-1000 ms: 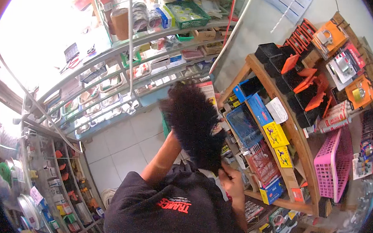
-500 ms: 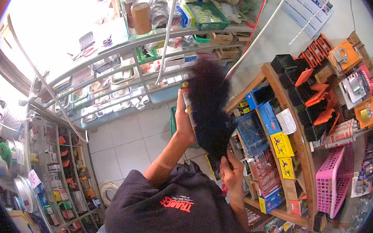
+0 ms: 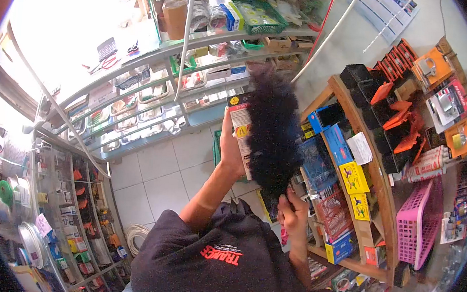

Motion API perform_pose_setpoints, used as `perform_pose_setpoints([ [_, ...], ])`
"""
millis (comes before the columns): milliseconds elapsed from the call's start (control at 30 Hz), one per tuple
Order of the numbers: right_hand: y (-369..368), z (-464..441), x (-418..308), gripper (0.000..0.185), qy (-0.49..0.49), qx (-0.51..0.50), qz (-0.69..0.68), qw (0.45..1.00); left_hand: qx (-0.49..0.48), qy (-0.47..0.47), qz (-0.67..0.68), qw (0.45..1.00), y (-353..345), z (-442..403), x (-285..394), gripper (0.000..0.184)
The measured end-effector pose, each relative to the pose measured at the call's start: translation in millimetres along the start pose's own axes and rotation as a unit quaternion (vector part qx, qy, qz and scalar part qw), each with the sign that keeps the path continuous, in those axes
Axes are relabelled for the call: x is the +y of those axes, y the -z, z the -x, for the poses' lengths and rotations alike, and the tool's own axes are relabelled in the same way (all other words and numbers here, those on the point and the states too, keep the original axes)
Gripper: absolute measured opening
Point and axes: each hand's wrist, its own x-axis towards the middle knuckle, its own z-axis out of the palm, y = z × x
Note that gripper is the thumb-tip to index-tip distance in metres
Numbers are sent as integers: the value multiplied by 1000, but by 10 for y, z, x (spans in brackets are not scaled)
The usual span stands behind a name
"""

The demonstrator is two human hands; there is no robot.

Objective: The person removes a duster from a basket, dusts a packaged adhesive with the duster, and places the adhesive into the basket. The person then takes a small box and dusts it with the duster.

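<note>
My left hand [image 3: 231,152] is closed around the edge of a flat blister-card pack [image 3: 239,123], held upright, with a yellow mark and small print on its face. A fluffy black duster [image 3: 274,133] stands against the pack and hides its right part. Below the fluff, my right hand [image 3: 294,212] grips the lower end of the duster, its fingers wrapped round the handle, most of which is hidden.
A wooden rack [image 3: 372,157] with blue and yellow boxes stands close on the right, black bins [image 3: 359,79] above it. A pink basket [image 3: 417,223] hangs farther right. Ahead runs a glass display counter [image 3: 170,42] with small goods. White floor tiles [image 3: 155,159] lie below.
The duster has shifted a little to the right, showing more of the pack's face. My right hand has moved slightly with it. The white hanging rod ahead has swung left.
</note>
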Motion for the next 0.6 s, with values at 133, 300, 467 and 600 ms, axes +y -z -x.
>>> perform_pose_setpoints([
  [133,8,33,-9,8,17,-11,-50,999,57,-13,-63,996,41,2,-105,68],
  [300,120,50,134,11,23,-35,-9,999,21,-15,-77,997,117,-28,-63,67],
  [467,129,163,112,13,-40,-42,-81,995,34,-26,48,998,88,-41,55,60],
  [600,172,188,191,10,68,-17,2,998,29,1,-4,1000,-171,0,-10,62],
])
